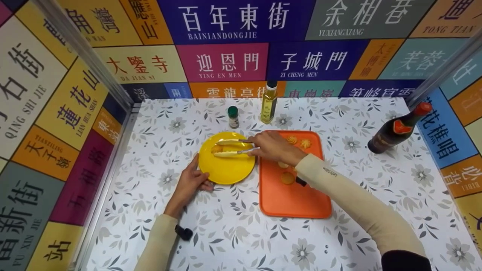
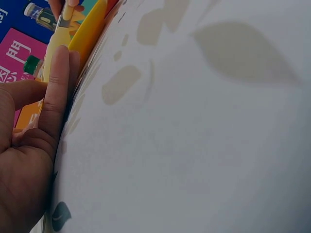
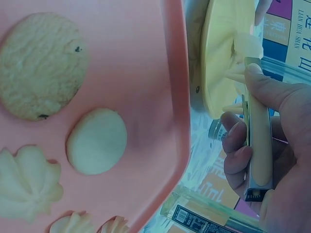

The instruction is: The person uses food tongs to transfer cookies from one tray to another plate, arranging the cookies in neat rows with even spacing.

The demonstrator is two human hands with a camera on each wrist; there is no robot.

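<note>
A round yellow plate (image 1: pixel 229 169) lies left of the orange tray, and my left hand (image 1: pixel 192 177) holds its lower-left rim. In the left wrist view that hand (image 2: pixel 36 131) shows its thumb and a nearly straight finger beside the plate (image 2: pixel 92 31). My right hand (image 1: pixel 276 148) reaches across the tray, gripping metal tongs (image 1: pixel 246 141) with pale tips. A small golden pastry (image 1: pixel 217 149) is between the tong arms over the plate; whether the tips touch it I cannot tell. In the right wrist view, curled fingers and thumb wrap the tongs' handle (image 3: pixel 262 145).
The orange tray (image 1: pixel 293 205) bears several cookies, including a round one (image 3: pixel 41 65), a smaller pale one (image 3: pixel 97 141) and a flower-shaped one (image 3: pixel 29 182). Behind stand a green-capped jar (image 1: pixel 233 117) and an oil bottle (image 1: pixel 268 103). A dark red-capped bottle (image 1: pixel 399 128) is at the right.
</note>
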